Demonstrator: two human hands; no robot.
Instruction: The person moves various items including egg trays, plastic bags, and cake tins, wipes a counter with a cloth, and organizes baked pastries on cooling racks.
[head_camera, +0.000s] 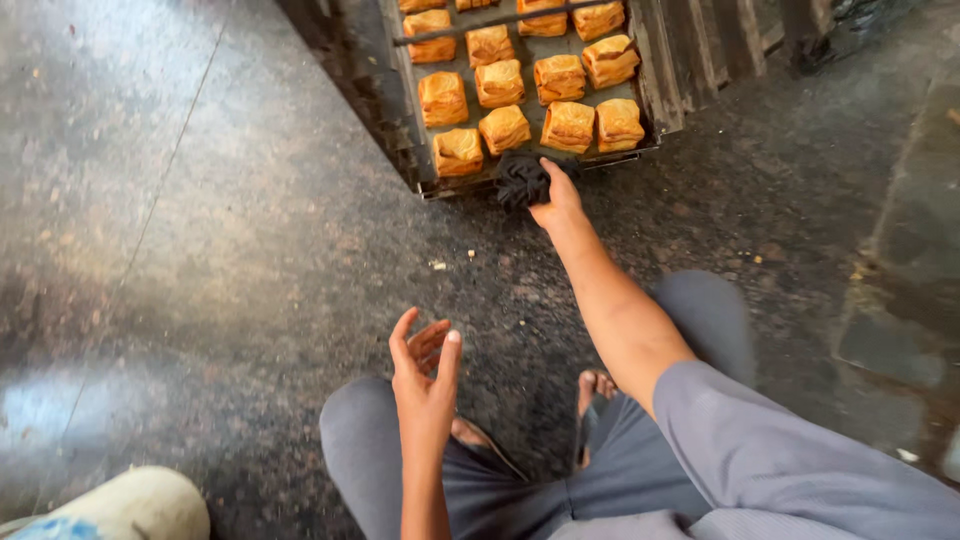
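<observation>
At the top centre of the frame, a stiff, likely hot and heavy metal tray (425, 150) of fragile pastries (503, 129) is gripped at its near edge through a dark cloth (522, 180) by the right hand (557, 203), while the left hand (424, 375) is held open and empty.

1 head view, looking steeply down, floor (200, 250) near

Pastries (503, 128) in rows on tray (424, 160), cloth (522, 182) at its near edge, floor (250, 270) beneath

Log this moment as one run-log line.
right hand: grips dark cloth at tray edge | left hand: open, empty | pastries: on tray
</observation>
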